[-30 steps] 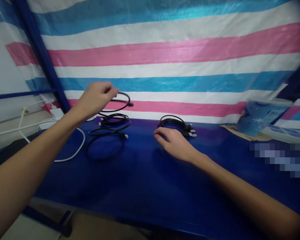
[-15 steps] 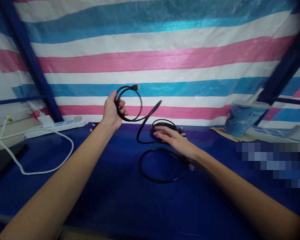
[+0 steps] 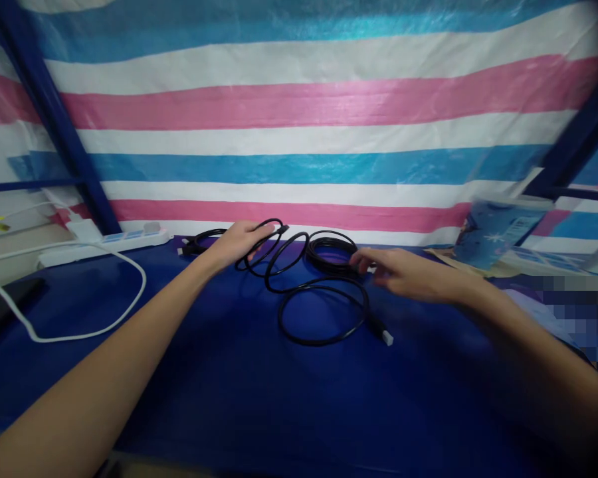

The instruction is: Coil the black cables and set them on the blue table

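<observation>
My left hand point(image 3: 242, 240) is closed on a loosely looped black cable point(image 3: 323, 343) low over the back of the blue desk. One small plug pokes out past its fingertips; the rest trails in curves to the right and ends in a larger plug with a pale metal tip. Behind these curves lies a tightly coiled black cable point(image 3: 329, 245). At the coil's right end is my right hand point(image 3: 398, 272), its fingers bent onto the coil's edge and slightly blurred. Another black cable point(image 3: 194, 244) with plugs lies partly behind my left wrist.
On the left are a white power strip point(image 3: 109, 245) with a charger, a white cord point(image 3: 80, 338) in a wide loop and a dark flat object point(image 3: 10, 305). A blue cup point(image 3: 498, 229) stands at back right. Striped sheeting point(image 3: 299, 153) hangs behind the desk point(image 3: 259, 398).
My left hand has come down with the looped cable from above the desk. My right hand has drawn rightward from over the coil to its right end. The view has tilted slightly downward.
</observation>
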{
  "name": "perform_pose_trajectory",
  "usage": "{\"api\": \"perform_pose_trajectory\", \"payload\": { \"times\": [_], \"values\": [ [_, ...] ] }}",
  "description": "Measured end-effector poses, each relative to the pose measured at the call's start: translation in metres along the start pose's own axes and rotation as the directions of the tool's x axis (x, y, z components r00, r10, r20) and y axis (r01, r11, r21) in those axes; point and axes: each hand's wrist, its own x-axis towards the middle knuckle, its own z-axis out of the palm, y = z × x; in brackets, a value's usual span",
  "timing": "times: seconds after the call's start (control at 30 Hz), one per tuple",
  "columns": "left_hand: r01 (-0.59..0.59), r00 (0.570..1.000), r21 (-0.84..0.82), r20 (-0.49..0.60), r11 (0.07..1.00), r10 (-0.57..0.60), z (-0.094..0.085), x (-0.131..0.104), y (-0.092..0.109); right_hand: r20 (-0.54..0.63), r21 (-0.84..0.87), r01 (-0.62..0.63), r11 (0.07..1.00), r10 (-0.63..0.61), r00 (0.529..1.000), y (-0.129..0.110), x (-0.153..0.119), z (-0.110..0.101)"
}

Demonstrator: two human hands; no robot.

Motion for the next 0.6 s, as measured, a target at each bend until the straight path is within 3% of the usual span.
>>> {"api": "perform_pose_trajectory", "payload": {
  "times": [0.1, 0.2, 0.33, 0.5, 0.6],
  "values": [
    [-0.122, 0.99, 0.222, 0.095, 0.967, 0.103, 0.006, -0.004, 0.003, 0.178, -0.054, 0.09, 0.994, -0.079, 0.981, -0.005, -0.003, 0.001],
    [-0.23, 0.968, 0.372, 0.186, 0.899, 0.171, 0.018, -0.012, 0.007, 0.284, 0.04, 0.15, 0.988, -0.155, 0.946, -0.019, -0.003, 0.009],
    [-0.255, 0.908, 0.285, 0.398, 0.924, 0.127, 0.033, -0.028, 0.024, 0.373, 0.114, 0.225, 0.968, -0.252, 0.893, -0.031, -0.003, 0.017],
    [-0.354, 0.769, 0.239, 0.624, 0.904, 0.136, 0.04, -0.046, 0.045, 0.297, 0.044, 0.316, 0.948, -0.315, 0.902, -0.039, -0.004, 0.027],
    [-0.386, 0.724, 0.302, 0.685, 0.872, 0.082, 0.043, -0.052, 0.046, 0.291, 0.01, 0.305, 0.952, -0.295, 0.91, -0.041, -0.004, 0.027]
  ]
}}
